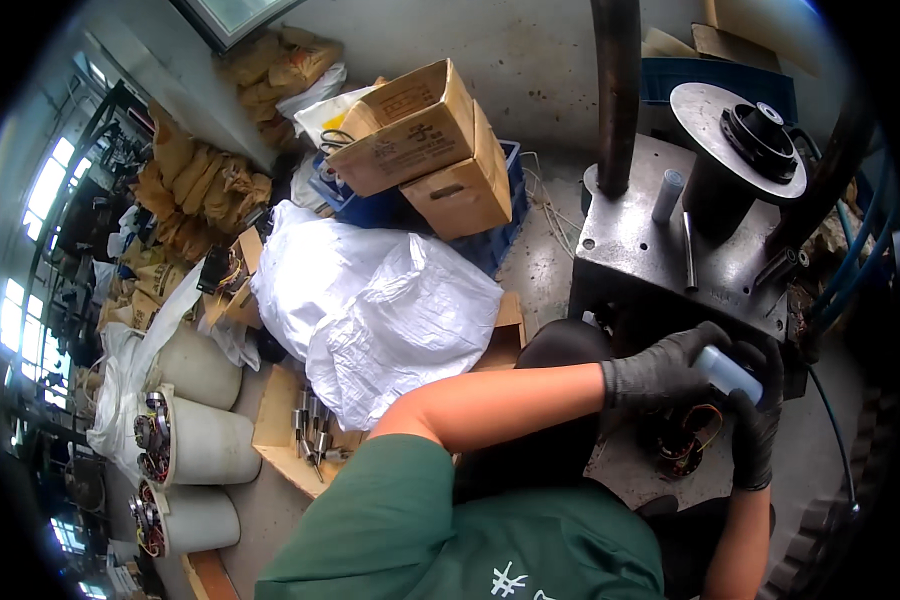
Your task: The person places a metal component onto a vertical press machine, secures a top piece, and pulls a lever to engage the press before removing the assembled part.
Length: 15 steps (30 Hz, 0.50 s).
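Taking the steel machine base (635, 250) as landmark, the pale blue plastic piece (728, 376) is just in front of its near edge, toward the person, held up between two dark-gloved hands. The left hand (660, 370) is closed on the piece's left end. The right hand (755, 430) is clamped on its other end, thumb along the near side and fingers around the far right. The piece lies tilted, its middle bare between the two grips.

Nearer the person than the base, below the hands, a wound motor stator (678, 445) with coloured wires sits on the floor. On top of the base stand a thick steel column (615, 100), a short cylinder (667, 197), a thin rod (690, 250) and, at the far right, a broad metal disc (705, 112) carrying a black ring.

Left of the base lies a white woven sack (370, 290), with cardboard boxes (410, 140) beyond it. Farther left, nearer the person, are an open carton (275, 425) of metal shafts (315, 430) and white buckets (210, 440) topped with more stators.
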Each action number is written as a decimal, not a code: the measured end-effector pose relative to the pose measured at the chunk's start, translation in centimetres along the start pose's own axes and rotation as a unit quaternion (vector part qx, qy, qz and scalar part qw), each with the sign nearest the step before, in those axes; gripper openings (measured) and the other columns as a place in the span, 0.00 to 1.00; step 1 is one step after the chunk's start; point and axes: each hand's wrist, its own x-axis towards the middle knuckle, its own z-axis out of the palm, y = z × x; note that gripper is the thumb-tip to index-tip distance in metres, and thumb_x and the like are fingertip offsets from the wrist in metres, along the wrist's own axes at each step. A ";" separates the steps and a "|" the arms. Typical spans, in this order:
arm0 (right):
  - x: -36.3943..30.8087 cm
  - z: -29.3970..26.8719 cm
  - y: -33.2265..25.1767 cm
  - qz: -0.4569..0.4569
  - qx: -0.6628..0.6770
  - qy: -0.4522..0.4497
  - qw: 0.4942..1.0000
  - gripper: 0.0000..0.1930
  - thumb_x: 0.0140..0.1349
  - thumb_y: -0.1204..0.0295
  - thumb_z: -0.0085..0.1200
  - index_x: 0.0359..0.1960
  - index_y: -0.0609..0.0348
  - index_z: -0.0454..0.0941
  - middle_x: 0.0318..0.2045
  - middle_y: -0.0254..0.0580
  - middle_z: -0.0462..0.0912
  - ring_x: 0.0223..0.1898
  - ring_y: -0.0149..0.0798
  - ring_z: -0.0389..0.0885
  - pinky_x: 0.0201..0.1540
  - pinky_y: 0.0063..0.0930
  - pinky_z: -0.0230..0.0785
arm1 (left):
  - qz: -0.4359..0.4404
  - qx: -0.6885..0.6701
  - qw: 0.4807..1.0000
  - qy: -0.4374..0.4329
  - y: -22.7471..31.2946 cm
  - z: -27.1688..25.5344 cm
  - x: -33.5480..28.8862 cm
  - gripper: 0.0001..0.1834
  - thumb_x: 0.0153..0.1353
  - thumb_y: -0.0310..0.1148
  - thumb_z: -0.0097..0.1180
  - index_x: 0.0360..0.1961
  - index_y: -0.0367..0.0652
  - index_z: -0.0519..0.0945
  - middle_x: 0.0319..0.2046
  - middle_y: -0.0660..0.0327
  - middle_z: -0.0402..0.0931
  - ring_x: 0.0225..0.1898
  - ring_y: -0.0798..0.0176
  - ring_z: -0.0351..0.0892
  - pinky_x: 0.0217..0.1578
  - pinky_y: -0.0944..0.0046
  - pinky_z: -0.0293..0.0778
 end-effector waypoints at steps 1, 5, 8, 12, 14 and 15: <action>-0.2 -0.3 0.9 -0.014 0.016 -0.026 0.999 0.45 0.59 0.62 0.70 0.77 0.51 0.60 0.63 0.49 0.77 0.60 0.42 0.78 0.58 0.34 0.75 | 0.039 -0.058 0.997 -0.015 -0.5 -2.2 -2.4 0.31 0.62 0.32 0.65 0.65 0.47 0.68 0.51 0.57 0.78 0.54 0.61 0.78 0.56 0.59 0.78; -1.3 -2.3 1.6 -0.007 -0.006 -0.070 0.998 0.36 0.64 0.75 0.62 0.75 0.54 0.64 0.60 0.43 0.77 0.58 0.39 0.79 0.58 0.34 0.78 | 0.022 0.082 0.969 0.233 1.7 -13.4 -12.6 0.26 0.69 0.29 0.63 0.65 0.44 0.70 0.51 0.59 0.79 0.53 0.63 0.79 0.57 0.59 0.76; -1.2 -4.7 0.7 0.056 -0.009 -0.085 0.995 0.31 0.67 0.73 0.64 0.71 0.56 0.69 0.57 0.40 0.81 0.56 0.36 0.79 0.54 0.32 0.77 | -0.063 0.427 0.765 0.478 2.2 -24.4 -21.4 0.25 0.67 0.38 0.66 0.61 0.43 0.73 0.44 0.44 0.84 0.47 0.48 0.85 0.50 0.53 0.78; -2.5 -10.3 4.1 0.133 -0.077 -0.127 0.980 0.27 0.66 0.71 0.64 0.66 0.61 0.73 0.50 0.38 0.82 0.45 0.32 0.80 0.44 0.30 0.77 | -0.295 0.544 0.605 0.501 -0.3 -32.6 -32.3 0.29 0.69 0.53 0.58 0.58 0.39 0.74 0.45 0.37 0.83 0.50 0.33 0.83 0.53 0.44 0.76; -3.9 -12.6 6.7 0.200 -0.114 -0.130 0.965 0.26 0.64 0.70 0.64 0.63 0.63 0.74 0.43 0.39 0.83 0.39 0.32 0.82 0.39 0.31 0.77 | -0.357 0.521 0.605 0.485 -2.5 -32.4 -35.2 0.31 0.69 0.56 0.56 0.56 0.37 0.74 0.43 0.37 0.83 0.47 0.35 0.83 0.50 0.45 0.78; -4.1 -13.0 7.3 0.248 -0.117 -0.142 0.951 0.26 0.64 0.69 0.64 0.63 0.63 0.75 0.40 0.40 0.84 0.36 0.33 0.82 0.37 0.32 0.77 | -0.357 0.528 0.601 0.481 -4.8 -32.4 -37.0 0.32 0.69 0.57 0.56 0.56 0.36 0.74 0.41 0.39 0.84 0.44 0.38 0.85 0.46 0.46 0.80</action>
